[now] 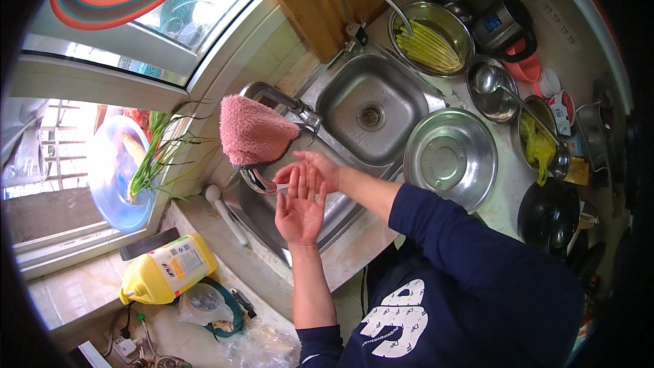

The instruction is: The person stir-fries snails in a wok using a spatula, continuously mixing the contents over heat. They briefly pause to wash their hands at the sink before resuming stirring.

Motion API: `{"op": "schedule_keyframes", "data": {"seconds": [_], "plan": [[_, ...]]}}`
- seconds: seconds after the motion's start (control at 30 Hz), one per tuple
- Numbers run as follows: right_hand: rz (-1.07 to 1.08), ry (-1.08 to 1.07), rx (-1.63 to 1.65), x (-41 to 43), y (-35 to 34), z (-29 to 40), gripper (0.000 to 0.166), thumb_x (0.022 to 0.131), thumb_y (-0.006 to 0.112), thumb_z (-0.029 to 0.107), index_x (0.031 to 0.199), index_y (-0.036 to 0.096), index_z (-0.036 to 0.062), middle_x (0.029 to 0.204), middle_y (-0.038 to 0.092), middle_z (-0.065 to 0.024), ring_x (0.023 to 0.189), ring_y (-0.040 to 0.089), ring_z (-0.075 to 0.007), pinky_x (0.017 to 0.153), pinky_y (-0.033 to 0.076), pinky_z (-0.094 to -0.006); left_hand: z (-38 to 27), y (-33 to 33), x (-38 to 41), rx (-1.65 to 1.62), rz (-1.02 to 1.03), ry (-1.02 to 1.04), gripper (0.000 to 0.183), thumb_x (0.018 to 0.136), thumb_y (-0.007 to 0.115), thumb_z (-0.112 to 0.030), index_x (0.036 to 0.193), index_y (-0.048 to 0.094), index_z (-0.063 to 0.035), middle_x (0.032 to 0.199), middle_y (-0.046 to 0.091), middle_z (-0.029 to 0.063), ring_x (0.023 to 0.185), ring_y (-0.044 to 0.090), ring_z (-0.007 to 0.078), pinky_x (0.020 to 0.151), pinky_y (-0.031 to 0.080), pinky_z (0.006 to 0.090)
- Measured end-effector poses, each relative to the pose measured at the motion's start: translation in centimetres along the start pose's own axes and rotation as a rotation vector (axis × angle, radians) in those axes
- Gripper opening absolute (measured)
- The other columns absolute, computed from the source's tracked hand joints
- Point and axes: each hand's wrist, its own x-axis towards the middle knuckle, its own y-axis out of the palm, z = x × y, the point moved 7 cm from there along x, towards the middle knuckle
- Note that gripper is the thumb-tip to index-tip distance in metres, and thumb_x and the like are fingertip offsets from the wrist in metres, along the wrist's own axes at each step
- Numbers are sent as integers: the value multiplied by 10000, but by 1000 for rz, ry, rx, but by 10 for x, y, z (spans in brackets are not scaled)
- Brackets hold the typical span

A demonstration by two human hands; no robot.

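My left hand (301, 214) is palm up over the left basin of the steel double sink (329, 225), fingers extended and holding nothing. Just beyond it, my right hand (314, 171) partly overlaps the left fingertips; it too is palm up, with nothing seen in it. Both hands look wet. Beside them a pink towel (255, 133) drapes over the chrome faucet (301, 107), and a curved chrome part (255, 180) shows below it. The right basin (370, 107) has a drain strainer (371, 116) and holds no dishes.
Right of the sink stand a steel bowl (480, 148), a pot (467, 25) with pale green stalks (429, 48), a ladle (526, 107) and a black wok (549, 214). A yellow jug (168, 268) lies lower left; green onions (158, 148) rest in a blue basin (112, 179) by the window.
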Motion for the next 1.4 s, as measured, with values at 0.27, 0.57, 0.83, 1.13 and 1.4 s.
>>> {"op": "schedule_keyframes", "data": {"seconds": [0.27, 0.57, 0.83, 1.13, 1.4], "plan": [[-372, -213, -242, 22, -20, -4, 526, 908, 474, 472, 812, 669, -7, 685, 615, -89, 709, 618, -219, 789, 497, -358, -40, -47, 42, 776, -520, 331, 294, 922, 621, -287, 1029, 618, -13, 973, 651, 80, 871, 636, 199, 742, 513, 298], [-879, -628, -644, 14, -26, -5, 349, 969, 472, 323, 1023, 632, 17, 971, 665, -103, 954, 623, -212, 889, 458, -363, -56, 15, 54, 2401, -234, 905, 379, 711, 757, -181, 1048, 648, -44, 987, 667, 163, 950, 618, 340, 844, 467, 414], [-395, -957, -2336, -15, 80, 47, 111, 798, 558, 240, 781, 606, 142, 761, 601, -57, 817, 615, -249, 840, 435, -473, -97, -105, 17, 1107, -386, 37, 447, 934, 541, -297, 1307, 511, -54, 1309, 557, 71, 1180, 528, 231, 980, 411, 372], [-458, -1096, -2402, -66, 12, 129, 96, 818, 634, 169, 738, 625, 118, 679, 573, -65, 720, 591, -251, 863, 435, -405, -46, -120, 18, 411, -565, 32, 574, 988, 335, -496, 1348, 453, -65, 1410, 473, 59, 1329, 407, 244, 1065, 303, 476], [-492, -298, -344, -3, 34, -12, 233, 908, 557, 242, 974, 572, 20, 923, 574, -136, 914, 575, -250, 817, 475, -421, -34, -75, 52, 154, -5, 77, 637, 936, 393, -550, 1305, 479, -38, 1279, 545, 109, 1180, 505, 323, 962, 439, 493]]}}
